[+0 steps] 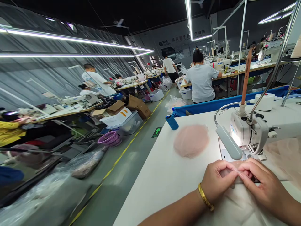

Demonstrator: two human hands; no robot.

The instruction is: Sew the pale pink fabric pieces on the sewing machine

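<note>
My left hand (pixel 217 181) and my right hand (pixel 261 182) meet at the near edge of a white sewing table (pixel 155 175). Both pinch a piece of pale pink fabric (pixel 231 172) between thumb and fingers, just in front of the needle area of a white sewing machine (pixel 249 131). A gold bangle (pixel 205 197) sits on my left wrist. More sheer pale fabric (pixel 237 207) lies under my hands. A round pile of pink fabric pieces (pixel 191 140) rests on the table to the left of the machine.
A blue thread spool (pixel 171 121) lies at the table's far left corner, a white tape roll (pixel 265 101) behind the machine. A grey aisle with a yellow line (pixel 122 153) runs left. Other people sit at sewing stations; boxes, bins and a purple basket (pixel 110 138) line the aisle.
</note>
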